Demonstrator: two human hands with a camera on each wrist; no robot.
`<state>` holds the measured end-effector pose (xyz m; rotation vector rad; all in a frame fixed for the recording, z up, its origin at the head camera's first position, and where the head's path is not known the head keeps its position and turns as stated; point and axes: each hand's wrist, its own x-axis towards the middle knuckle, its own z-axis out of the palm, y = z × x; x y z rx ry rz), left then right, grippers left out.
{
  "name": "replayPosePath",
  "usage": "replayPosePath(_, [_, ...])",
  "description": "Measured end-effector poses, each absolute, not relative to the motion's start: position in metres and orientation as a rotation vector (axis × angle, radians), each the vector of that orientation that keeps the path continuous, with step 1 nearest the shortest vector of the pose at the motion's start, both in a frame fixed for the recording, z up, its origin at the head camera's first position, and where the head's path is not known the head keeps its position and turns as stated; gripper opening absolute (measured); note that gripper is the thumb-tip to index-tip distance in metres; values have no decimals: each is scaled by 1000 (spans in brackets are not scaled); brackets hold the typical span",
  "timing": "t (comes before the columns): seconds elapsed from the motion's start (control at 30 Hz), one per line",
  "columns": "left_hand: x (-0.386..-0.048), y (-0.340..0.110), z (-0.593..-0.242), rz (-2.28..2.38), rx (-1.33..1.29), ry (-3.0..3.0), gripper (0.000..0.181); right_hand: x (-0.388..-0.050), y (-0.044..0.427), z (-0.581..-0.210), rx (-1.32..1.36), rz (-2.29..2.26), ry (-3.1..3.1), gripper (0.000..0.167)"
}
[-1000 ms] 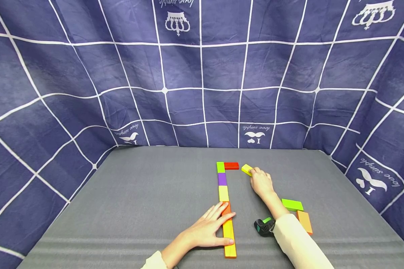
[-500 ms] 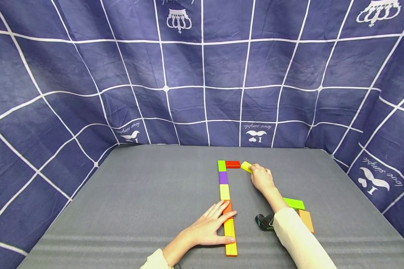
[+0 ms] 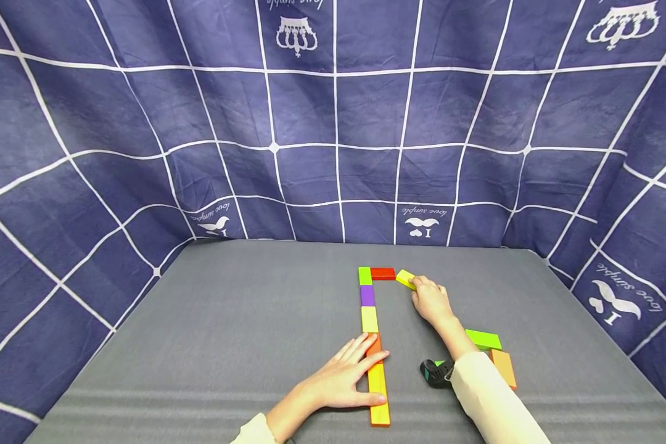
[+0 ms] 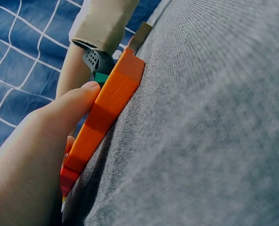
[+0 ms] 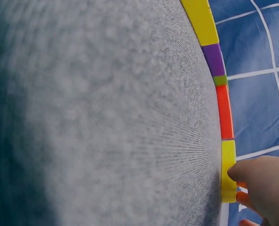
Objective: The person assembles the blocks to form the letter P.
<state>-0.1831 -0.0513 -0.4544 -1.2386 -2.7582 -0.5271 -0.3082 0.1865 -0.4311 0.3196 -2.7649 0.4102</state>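
My left hand lies with spread, straight fingers on a red-orange block and an orange block at the near end of a straight row. Beyond them in that row come a pale yellow block, a purple block and a green block. A red block extends rightward from the green one. Off its right end, a yellow block sits slightly angled on the surface, pinched by my right hand. In the right wrist view, the thumb presses the yellow block.
Near the right forearm lie a loose green block and a light orange block. A black wrist device partly covers another green piece. Behind the grey surface hangs a blue gridded curtain.
The yellow block under my right hand has shifted very slightly left, closer to the red block's end. My left hand stays in place on the row.
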Motion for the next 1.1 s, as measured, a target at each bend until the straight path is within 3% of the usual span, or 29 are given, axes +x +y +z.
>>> replayPosePath(0.57, [-184, -54, -451, -551, -1240, -2788, 68, -297, 188, -411, 174, 835, -2791, 47])
replayPosePath(1.1, [-183, -52, -452, -544, -1258, -2792, 68, -240, 226, -377, 240, 742, -2817, 50])
